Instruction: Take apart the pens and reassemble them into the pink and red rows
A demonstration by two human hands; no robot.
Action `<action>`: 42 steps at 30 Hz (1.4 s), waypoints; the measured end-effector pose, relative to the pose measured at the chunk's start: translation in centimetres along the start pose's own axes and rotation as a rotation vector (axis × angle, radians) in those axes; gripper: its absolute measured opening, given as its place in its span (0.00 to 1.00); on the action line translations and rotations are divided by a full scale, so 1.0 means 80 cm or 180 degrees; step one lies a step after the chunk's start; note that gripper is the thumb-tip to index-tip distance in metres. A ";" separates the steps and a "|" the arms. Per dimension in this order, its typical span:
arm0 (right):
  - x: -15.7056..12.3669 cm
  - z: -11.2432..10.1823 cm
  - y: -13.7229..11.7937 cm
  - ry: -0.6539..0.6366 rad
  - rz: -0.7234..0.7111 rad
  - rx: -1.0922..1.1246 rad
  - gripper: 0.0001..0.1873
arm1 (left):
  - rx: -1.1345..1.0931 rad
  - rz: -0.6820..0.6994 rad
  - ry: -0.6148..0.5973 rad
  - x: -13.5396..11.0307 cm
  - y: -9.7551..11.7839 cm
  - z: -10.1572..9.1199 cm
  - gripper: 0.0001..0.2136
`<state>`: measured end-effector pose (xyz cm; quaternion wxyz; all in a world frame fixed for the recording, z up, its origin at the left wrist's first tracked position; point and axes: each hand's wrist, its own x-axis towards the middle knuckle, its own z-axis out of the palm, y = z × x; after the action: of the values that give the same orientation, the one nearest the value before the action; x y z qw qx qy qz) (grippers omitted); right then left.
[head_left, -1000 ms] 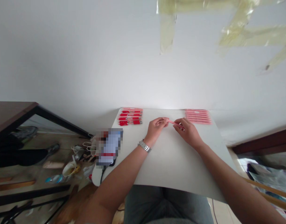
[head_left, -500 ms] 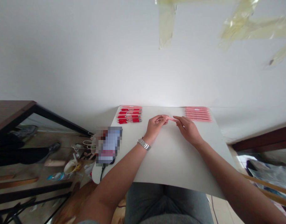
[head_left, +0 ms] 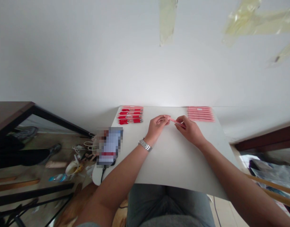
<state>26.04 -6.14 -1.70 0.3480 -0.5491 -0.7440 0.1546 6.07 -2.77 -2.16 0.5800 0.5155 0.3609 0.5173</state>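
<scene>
A slim pink pen-like stick (head_left: 174, 120) is held above the white table, slanting down to the right. My left hand (head_left: 158, 124) pinches its left end between thumb and fingertips. Around its right end, the fingers of my right hand (head_left: 188, 129) are closed; part of that end is hidden by them. Beyond my right hand lies a row of similar pink sticks (head_left: 200, 114), set side by side. Several red pens (head_left: 130, 117) lie in a stack of rows beyond my left hand, with pink sticks (head_left: 132, 107) behind them.
The white table (head_left: 168, 157) stands against a wall (head_left: 135, 63). A phone (head_left: 110, 146), blurred out, rests at the table's left edge with a cable plugged in. On the floor at left are a cup (head_left: 72, 168), a bottle (head_left: 57, 178) and another person's shoe (head_left: 55, 149).
The fingers of my right hand have shifted and curled around the right end of the pink stick, which now tilts more. My left hand keeps its pinch. The view has shifted slightly.
</scene>
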 end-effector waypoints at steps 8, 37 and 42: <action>0.001 -0.001 -0.007 0.0066 -0.0089 0.0062 0.19 | -0.0023 -0.0046 -0.0023 -0.002 0.003 0.000 0.18; 0.006 -0.003 -0.003 -0.0034 -0.0318 -0.0236 0.15 | -0.0028 0.0041 0.0048 -0.002 0.004 -0.003 0.18; 0.006 -0.004 -0.002 0.0018 -0.0314 -0.0294 0.15 | -0.0023 0.0021 0.0037 -0.002 0.004 -0.003 0.18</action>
<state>26.06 -5.82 -1.19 0.3315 -0.5277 -0.7755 0.1013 5.77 -2.86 -1.92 0.5780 0.5116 0.3607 0.5234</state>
